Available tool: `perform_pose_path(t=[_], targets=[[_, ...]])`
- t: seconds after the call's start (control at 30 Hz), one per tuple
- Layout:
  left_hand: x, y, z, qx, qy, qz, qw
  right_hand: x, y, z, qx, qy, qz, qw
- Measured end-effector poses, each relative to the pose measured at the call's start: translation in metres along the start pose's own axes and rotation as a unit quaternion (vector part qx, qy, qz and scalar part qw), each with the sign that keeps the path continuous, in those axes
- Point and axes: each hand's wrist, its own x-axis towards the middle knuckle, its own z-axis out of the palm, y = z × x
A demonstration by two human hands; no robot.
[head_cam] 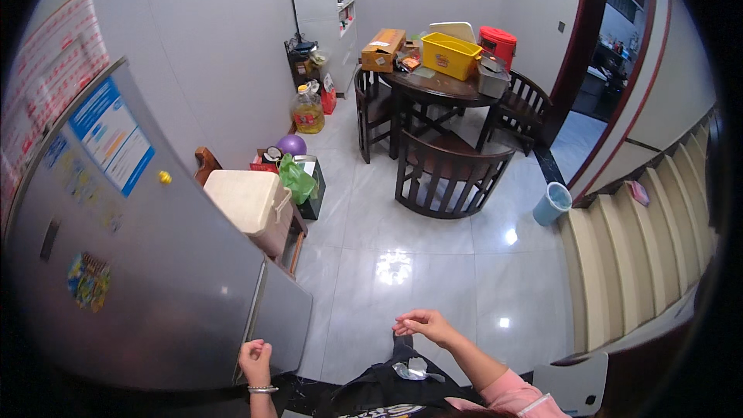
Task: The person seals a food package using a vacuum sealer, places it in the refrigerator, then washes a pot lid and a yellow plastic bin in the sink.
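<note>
My left hand, a silver bangle on its wrist, is raised with curled fingers in front of the lower part of the grey refrigerator. Whether its fingers hold anything cannot be made out. Over the tiled floor, in front of my body, my right hand is held out with its fingers loosely bent and apart, and nothing shows in it. Just below it, a crumpled silvery wrapper or piece of foil lies against my dark clothing.
Ahead, a round dark wooden table bears a yellow plastic bin, a cardboard box and a red container. A wooden chair stands before it. A beige cooler box is at left; a blue wastebasket stands beside the stairs.
</note>
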Motion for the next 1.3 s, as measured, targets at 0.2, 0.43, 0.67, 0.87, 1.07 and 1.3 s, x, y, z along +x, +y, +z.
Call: perform_pose_path(t=[0.2, 0.43, 0.67, 0.87, 1.07, 1.3], targets=[[0.032, 0.037, 0.124, 0.124, -0.023, 0.109, 0.986, 0.056, -0.05, -0.083, -0.024, 0.028, -0.014, 0.999], [0.102, 0.098, 0.248, 0.169, -0.14, 0.132, 0.967, 0.127, -0.124, -0.162, 0.021, 0.222, -0.139, 0.965], [0.235, 0.067, 0.35, 0.175, -0.216, 0.127, 0.952, 0.245, -0.16, -0.202, 0.048, 0.321, -0.169, 0.931], [0.387, 0.095, 0.448, 0.138, -0.217, 0.205, 0.944, 0.352, -0.278, -0.227, -0.123, 0.384, -0.338, 0.85], [0.48, 0.201, 0.538, 0.116, -0.262, 0.147, 0.947, 0.442, -0.299, -0.277, -0.041, 0.374, -0.24, 0.895], [0.559, 0.173, 0.594, 0.124, -0.257, 0.143, 0.948, 0.56, -0.332, -0.37, -0.074, 0.37, -0.224, 0.899]])
